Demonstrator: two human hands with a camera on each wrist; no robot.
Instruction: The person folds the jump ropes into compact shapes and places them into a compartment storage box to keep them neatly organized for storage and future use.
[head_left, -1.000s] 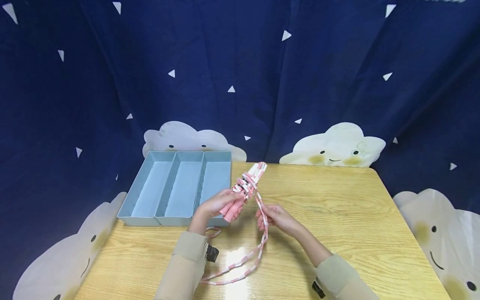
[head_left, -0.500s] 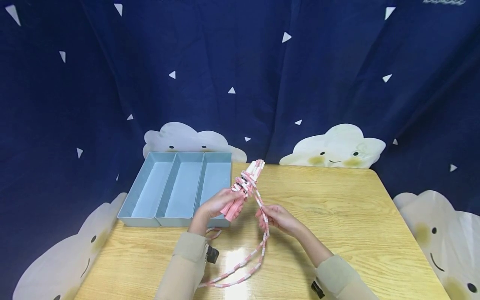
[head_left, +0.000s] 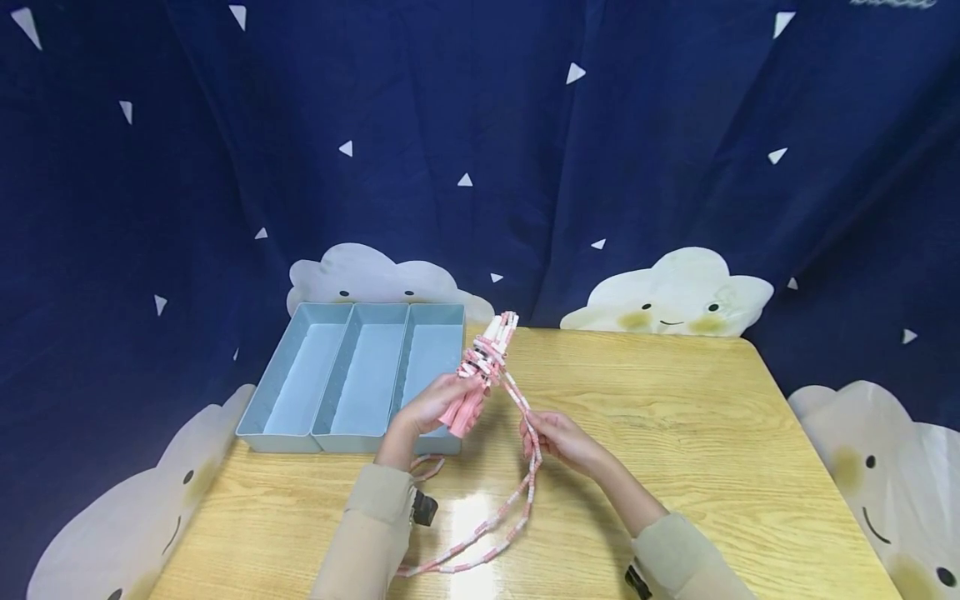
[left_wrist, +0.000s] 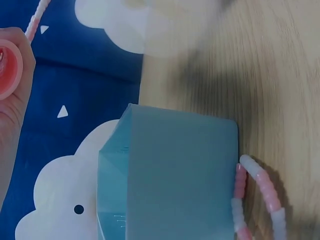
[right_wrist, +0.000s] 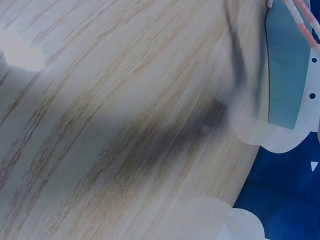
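Observation:
A pink and white beaded jump rope (head_left: 486,357) is folded into a bundle, with strands wound around its middle above two pink handles (head_left: 461,416). My left hand (head_left: 435,402) grips the handles, holding the bundle tilted with its folded end up and away. In the left wrist view, the round end of one handle (left_wrist: 9,70) shows at the hand. My right hand (head_left: 562,439) pinches the loose double strand that runs down from the windings. Below that hand the strand curves over the table toward the left forearm. A short loop of beads (left_wrist: 268,192) lies against the bin's near side.
Three light blue bins (head_left: 360,367) stand side by side at the table's back left, just beyond the left hand. The wooden table (head_left: 675,433) ends at a dark blue curtain (head_left: 480,125) printed with clouds and triangles.
The bundle has shifted slightly left and tipped more upright in my left hand. My right hand has moved a little to the right, the strand between the hands now straighter.

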